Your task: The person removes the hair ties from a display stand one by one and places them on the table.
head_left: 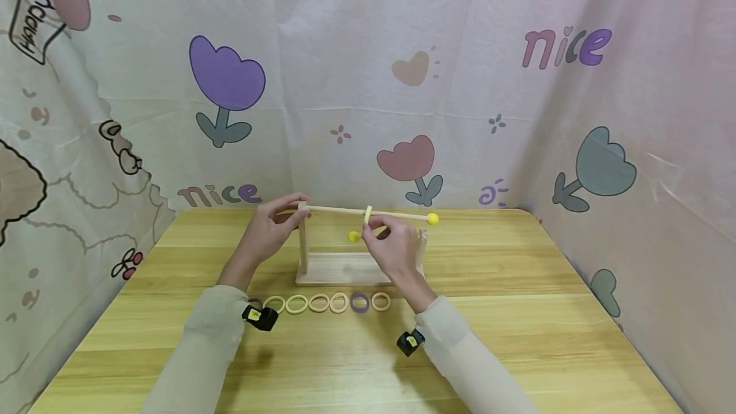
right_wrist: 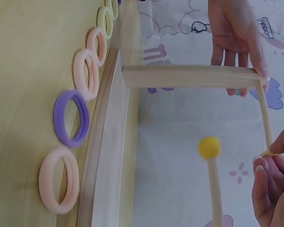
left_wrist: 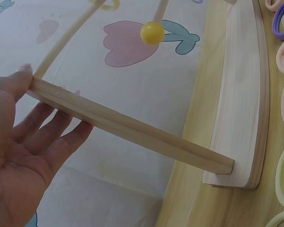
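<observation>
A wooden stand [head_left: 345, 268] has an upright at each end and two yellow-tipped rods. My left hand [head_left: 271, 225] holds the top of the left post [left_wrist: 132, 126], thumb at its upper end and fingertips along its other side. From there the upper rod [head_left: 336, 209] runs right to a yellow ball [head_left: 433, 218]. With thumb and fingers my right hand [head_left: 397, 248] pinches a pale yellow hair tie [head_left: 368, 214] around that rod, about midway along. The lower rod [right_wrist: 215, 189] ends in another yellow ball [right_wrist: 209, 147], just left of my right fingertips in the head view.
In front of the stand's base lies a row of several hair ties: a purple one [head_left: 360, 302], peach ones [head_left: 381, 301] and pale yellow ones [head_left: 297, 304]. Under everything is a wood-grain table [head_left: 489, 312]. A printed curtain [head_left: 345, 82] hangs behind and at both sides.
</observation>
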